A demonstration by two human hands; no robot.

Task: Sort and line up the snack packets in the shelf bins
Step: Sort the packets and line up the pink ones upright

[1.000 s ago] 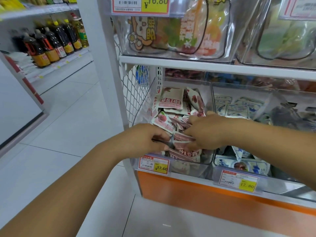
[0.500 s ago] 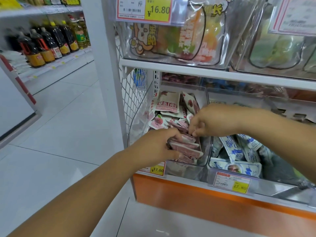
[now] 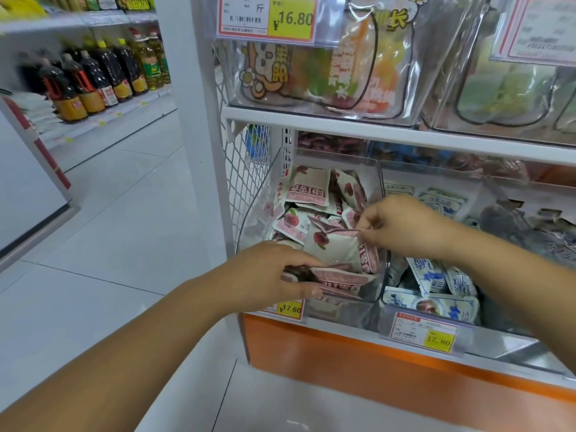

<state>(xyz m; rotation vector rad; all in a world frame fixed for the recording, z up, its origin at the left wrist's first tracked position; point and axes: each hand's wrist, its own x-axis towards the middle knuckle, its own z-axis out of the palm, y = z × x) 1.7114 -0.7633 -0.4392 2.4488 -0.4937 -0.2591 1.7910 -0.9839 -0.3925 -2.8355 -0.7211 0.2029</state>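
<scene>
In the clear bin (image 3: 381, 194) on the lowest shelf, we work both hands among pink-and-white snack packets (image 3: 308, 190). Our right hand (image 3: 402, 224) has its grip pinched on the top edge of one packet (image 3: 335, 244), raised above the pile. Below and left of that grip, our left hand (image 3: 274, 272) clamps a flat stack of packets (image 3: 339, 280) at the bin's front.

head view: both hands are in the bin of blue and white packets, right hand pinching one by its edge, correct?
Not quite. In the head view both hands work in the bin of pink packets, left of the blue and white ones. The right hand does pinch one by its edge; the left hand holds a stack.
</scene>
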